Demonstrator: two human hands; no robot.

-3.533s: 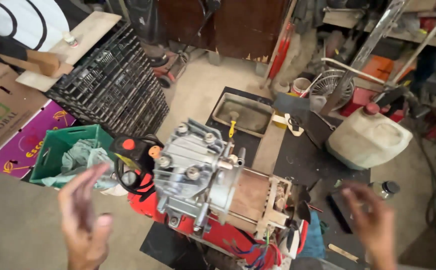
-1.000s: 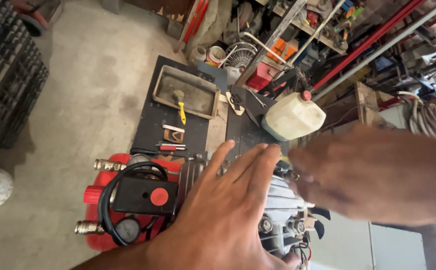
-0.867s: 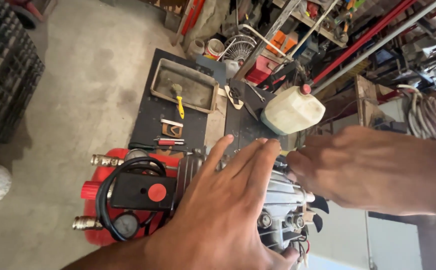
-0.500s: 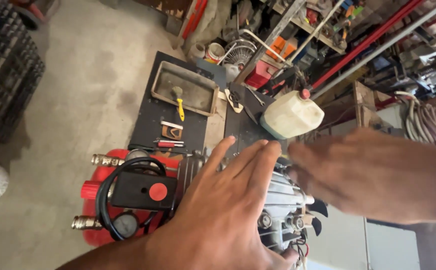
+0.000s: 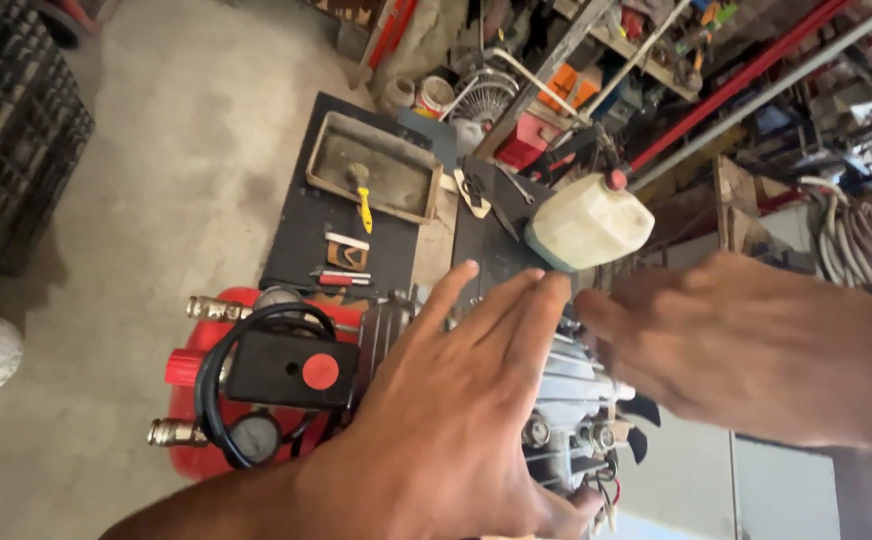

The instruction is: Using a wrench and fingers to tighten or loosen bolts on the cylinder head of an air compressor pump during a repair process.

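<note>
Left hand (image 5: 446, 420) spread flat over the grey motor (image 5: 571, 400) of a red compressor (image 5: 256, 385), gripping nothing. Right hand (image 5: 746, 350) open, empty, hovering right. Best handled with palms steady, clear of the fittings.

Lying on the black mat (image 5: 301, 240): a shallow metal tray (image 5: 371, 180) holding a yellow-handled tool (image 5: 362, 198), with a small brown piece (image 5: 344, 254) just beside it. Standing past the mat: a whitish plastic jug (image 5: 588, 222) with a red cap. Leaning nearby: a round wire fan guard (image 5: 484, 96). Stacking up at far left: black crates (image 5: 11, 130). Hanging at right (bundled): grey cables (image 5: 861, 245).
</note>
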